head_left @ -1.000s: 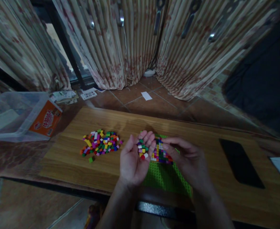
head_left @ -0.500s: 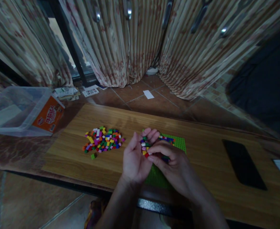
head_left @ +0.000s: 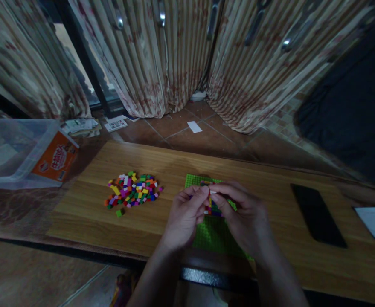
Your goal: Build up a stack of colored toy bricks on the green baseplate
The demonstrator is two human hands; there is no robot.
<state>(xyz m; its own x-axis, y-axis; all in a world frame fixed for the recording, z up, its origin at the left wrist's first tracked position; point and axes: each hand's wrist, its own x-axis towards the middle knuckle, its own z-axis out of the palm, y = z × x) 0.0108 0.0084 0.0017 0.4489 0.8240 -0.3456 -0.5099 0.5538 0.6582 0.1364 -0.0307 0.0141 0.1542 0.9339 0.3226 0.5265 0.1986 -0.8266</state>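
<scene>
left hand [head_left: 185, 213], palm-up before, now curled over | right hand [head_left: 246, 209] alongside, fingers pinching white brick [head_left: 212, 192] | left fingers' hold unclear

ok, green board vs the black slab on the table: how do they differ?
Surface: the green board is bright and studded; the black slab is dark and looks smooth.
Load: the green board carries coloured bricks; the black slab shows none.
View: the left hand and right hand partly hide the green board; the black slab is uncovered.
Shared: both lie flat on the wooden table.
</scene>
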